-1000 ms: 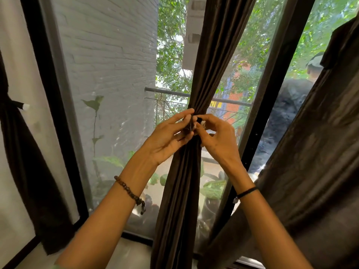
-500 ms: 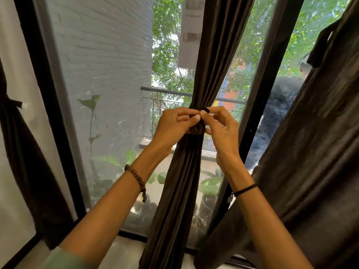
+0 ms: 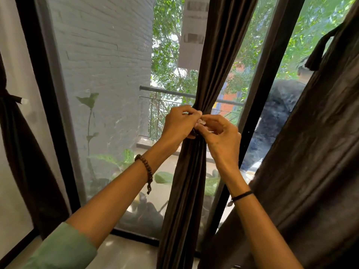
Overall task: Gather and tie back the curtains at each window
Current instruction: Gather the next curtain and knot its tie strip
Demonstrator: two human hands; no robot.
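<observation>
Big dark-framed window (image 3: 108, 94), balcony rail (image 3: 169, 93) outside. Gathered middle curtain (image 3: 190, 181) hangs at centre; left hand (image 3: 178, 123) and right hand (image 3: 219, 136) both pinch the tie (image 3: 194, 132) at its waist. Best pull ends taut, cinch snug so folds don't slip.

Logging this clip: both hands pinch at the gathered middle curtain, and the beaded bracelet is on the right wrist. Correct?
Not quite. In the head view the beaded bracelet sits on the left wrist; the right wrist wears a thin black band. The left hand and right hand do both pinch at the gathered middle curtain.
</observation>
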